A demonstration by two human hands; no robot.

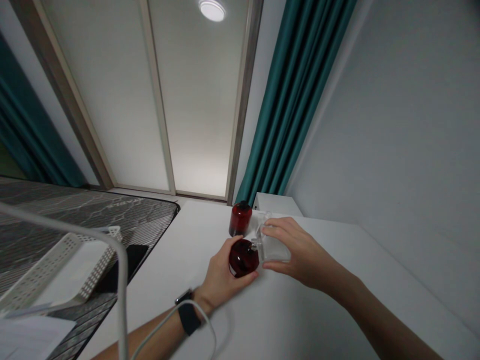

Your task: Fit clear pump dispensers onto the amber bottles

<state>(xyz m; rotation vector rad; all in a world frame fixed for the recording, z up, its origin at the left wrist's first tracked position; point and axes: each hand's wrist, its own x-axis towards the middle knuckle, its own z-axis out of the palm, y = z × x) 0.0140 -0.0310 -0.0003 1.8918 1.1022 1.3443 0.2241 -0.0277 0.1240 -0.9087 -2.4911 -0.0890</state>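
Note:
My left hand point(219, 274) is wrapped around a dark red, glossy round bottle point(243, 261) on the white table point(300, 320). My right hand point(300, 252) grips a clear bottle point(275, 249), tipped on its side. Its narrow neck points left and meets the top of the red bottle; whether it touches the opening I cannot tell. Just behind stands a second red bottle point(240, 220) with a black top. Another clear piece shows beside the right fingertips, partly hidden and too blurred to name.
To the left, a white perforated basket point(63, 272) sits near a dark flat object point(123, 267) and white paper point(35, 335). A pale curved tube point(122, 280) crosses the left foreground. A white box-like piece point(277, 204) stands beyond the table's far edge, by teal curtains point(292, 105).

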